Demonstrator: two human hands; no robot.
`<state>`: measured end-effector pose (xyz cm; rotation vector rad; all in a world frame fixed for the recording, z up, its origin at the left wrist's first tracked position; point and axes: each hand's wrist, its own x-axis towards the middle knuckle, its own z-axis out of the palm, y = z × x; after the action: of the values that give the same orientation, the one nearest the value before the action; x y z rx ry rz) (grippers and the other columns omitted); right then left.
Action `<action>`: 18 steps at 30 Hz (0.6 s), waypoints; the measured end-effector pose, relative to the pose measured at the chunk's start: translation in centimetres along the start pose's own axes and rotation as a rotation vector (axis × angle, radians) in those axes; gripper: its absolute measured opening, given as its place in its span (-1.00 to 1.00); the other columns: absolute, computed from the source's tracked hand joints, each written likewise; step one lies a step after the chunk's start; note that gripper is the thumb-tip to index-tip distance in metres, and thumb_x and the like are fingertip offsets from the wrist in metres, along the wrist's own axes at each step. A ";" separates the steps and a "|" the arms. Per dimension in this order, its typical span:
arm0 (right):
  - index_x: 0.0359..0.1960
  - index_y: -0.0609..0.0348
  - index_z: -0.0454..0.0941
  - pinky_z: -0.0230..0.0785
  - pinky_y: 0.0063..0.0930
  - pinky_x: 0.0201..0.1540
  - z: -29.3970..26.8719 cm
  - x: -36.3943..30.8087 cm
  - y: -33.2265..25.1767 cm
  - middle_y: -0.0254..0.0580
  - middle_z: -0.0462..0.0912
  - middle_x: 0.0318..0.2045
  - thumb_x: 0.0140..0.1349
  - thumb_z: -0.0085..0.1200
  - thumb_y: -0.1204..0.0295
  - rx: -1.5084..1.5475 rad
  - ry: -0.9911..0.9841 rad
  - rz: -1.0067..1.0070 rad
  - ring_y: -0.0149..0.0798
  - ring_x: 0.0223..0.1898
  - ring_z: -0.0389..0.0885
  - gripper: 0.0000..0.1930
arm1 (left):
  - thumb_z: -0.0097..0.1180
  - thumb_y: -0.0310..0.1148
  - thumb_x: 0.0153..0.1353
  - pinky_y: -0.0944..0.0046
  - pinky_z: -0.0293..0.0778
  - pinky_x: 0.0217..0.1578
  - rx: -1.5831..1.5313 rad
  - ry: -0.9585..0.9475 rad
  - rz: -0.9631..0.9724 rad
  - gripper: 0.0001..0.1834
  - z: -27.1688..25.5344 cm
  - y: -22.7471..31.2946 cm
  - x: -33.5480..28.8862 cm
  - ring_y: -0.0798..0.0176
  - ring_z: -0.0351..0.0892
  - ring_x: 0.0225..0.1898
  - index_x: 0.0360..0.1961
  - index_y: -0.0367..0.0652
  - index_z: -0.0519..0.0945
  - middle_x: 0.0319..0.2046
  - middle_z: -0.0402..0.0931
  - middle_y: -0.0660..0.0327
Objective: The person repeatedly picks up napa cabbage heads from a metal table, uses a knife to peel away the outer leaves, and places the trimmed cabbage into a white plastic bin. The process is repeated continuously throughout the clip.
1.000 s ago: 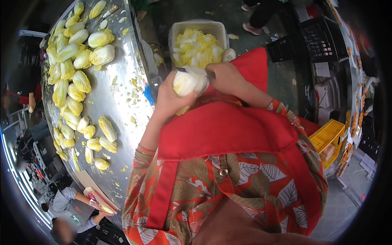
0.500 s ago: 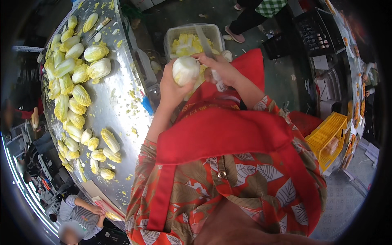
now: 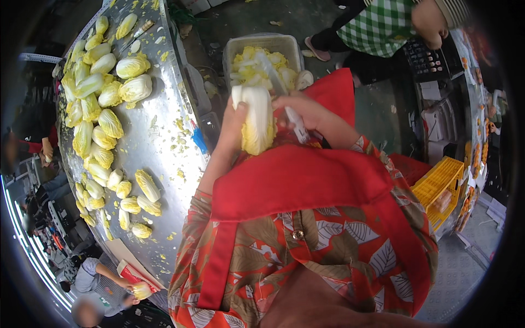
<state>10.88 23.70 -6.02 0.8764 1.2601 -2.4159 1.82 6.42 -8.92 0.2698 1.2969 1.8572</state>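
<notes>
From here, in front of the worker (image 3: 295,175), the left hand (image 3: 235,123) has one cabbage (image 3: 258,117); the right hand (image 3: 310,109), just beside it, has a knife (image 3: 297,124) pointing toward the tub (image 3: 257,40) ahead, leaves (image 3: 244,68) inside it. Along the left runs the surface (image 3: 169,147), whole heads (image 3: 90,87) crowded on its far side, a looser group farther back. Rightward sits a crate (image 3: 432,179); ahead and right stands another person (image 3: 380,24).

Red apron (image 3: 295,177), wide straps; leaf-print shirt (image 3: 257,243) (shiny button (image 3: 297,235) mid-chest).
</notes>
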 end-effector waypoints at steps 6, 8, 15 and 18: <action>0.06 0.27 0.37 0.20 -0.65 -0.72 -2.2 -0.6 2.6 -0.26 0.55 -0.50 0.20 0.06 0.35 0.071 -0.092 -0.143 -0.48 -0.70 0.44 -0.59 | 0.05 -0.31 0.23 0.26 0.41 0.00 0.164 -0.047 -0.153 -0.40 1.6 1.2 -1.2 0.20 0.49 -0.04 0.24 -0.30 0.18 0.02 0.43 0.04; 0.07 0.29 0.37 0.20 -0.65 -0.71 -2.5 -0.4 2.8 -0.26 0.54 -0.52 0.19 0.08 0.36 0.007 -0.073 -0.237 -0.50 -0.68 0.44 -0.57 | 0.17 -0.31 0.14 0.25 0.36 0.05 0.350 -0.056 -0.031 -0.28 1.8 1.1 -1.1 0.21 0.47 0.01 0.26 -0.32 0.17 0.03 0.43 0.04; 0.02 0.32 0.36 0.25 -0.63 -0.62 -0.6 -0.9 0.4 -0.29 0.50 -0.52 0.07 0.15 0.43 -0.261 0.040 -0.351 -0.50 -0.65 0.43 -0.53 | 0.28 -0.36 -0.02 0.27 0.30 0.11 0.488 -0.001 0.121 -0.15 2.6 0.9 -0.9 0.22 0.41 0.08 0.29 -0.26 0.15 0.06 0.40 0.04; 0.02 0.31 0.36 0.25 -0.62 -0.62 -0.6 -0.9 0.2 -0.29 0.50 -0.53 0.05 0.15 0.45 -0.194 0.041 -0.373 -0.49 -0.66 0.42 -0.54 | 0.24 -0.37 0.03 0.27 0.31 0.10 0.402 0.032 0.143 -0.21 2.0 0.2 -1.0 0.24 0.41 0.08 0.28 -0.26 0.16 0.05 0.41 0.07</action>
<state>11.88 24.03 -5.89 0.6876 1.7754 -2.4948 3.53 7.07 -7.63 0.5582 1.7077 1.7073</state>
